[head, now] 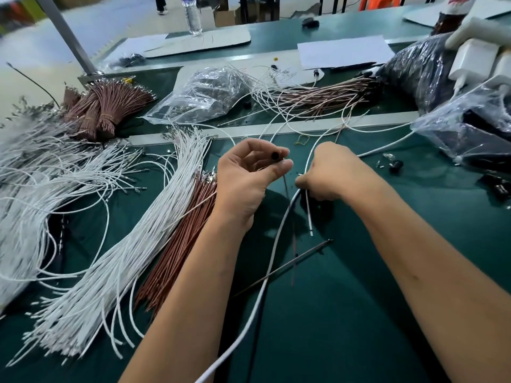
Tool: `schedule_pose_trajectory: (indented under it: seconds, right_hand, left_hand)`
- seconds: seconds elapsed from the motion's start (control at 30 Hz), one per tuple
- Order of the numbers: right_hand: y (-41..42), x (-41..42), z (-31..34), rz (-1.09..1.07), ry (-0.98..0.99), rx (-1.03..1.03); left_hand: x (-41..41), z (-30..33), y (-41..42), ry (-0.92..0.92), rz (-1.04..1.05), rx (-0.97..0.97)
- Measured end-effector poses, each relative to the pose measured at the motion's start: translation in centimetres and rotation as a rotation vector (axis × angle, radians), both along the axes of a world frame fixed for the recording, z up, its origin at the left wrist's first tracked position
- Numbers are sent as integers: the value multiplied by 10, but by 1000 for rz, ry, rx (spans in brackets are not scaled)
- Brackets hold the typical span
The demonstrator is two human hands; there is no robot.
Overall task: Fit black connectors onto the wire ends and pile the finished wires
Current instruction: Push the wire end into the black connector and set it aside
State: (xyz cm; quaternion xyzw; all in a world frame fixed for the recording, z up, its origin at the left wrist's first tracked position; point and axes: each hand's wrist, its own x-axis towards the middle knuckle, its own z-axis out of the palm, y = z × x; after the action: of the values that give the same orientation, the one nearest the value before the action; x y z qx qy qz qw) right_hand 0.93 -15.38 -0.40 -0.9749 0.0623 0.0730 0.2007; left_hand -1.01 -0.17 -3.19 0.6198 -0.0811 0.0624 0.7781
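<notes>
wire bundles point(116, 258) left — bags point(470, 128) right

No text can be read anywhere (the far water bottle point(191, 15) label is blurred).

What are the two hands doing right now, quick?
Left hand: fingers curled, pinching a small black connector with a thin wire hanging below.
Right hand: fingers curled round a white wire.

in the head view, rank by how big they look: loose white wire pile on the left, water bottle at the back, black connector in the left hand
1. white wire pile
2. water bottle, farther off, so true size unsure
3. black connector, pinched in the left hand
</notes>
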Motion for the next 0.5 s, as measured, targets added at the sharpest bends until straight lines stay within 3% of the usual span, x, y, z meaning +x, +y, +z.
schedule_pose_trajectory:
  seconds: [0.17,0.23,0.5]
  right_hand:
    - [-19,-6,-5,-83,-127,952]
    - [-23,-11,-5,-60,-203,1224]
    - [-30,-25,-6,50,-422,1585]
  left_hand:
    - [-1,2,-2,-97,-47,-10]
    - [-1,1,-3,-113,-51,6]
    - [0,-3,-3,-110,-37,62]
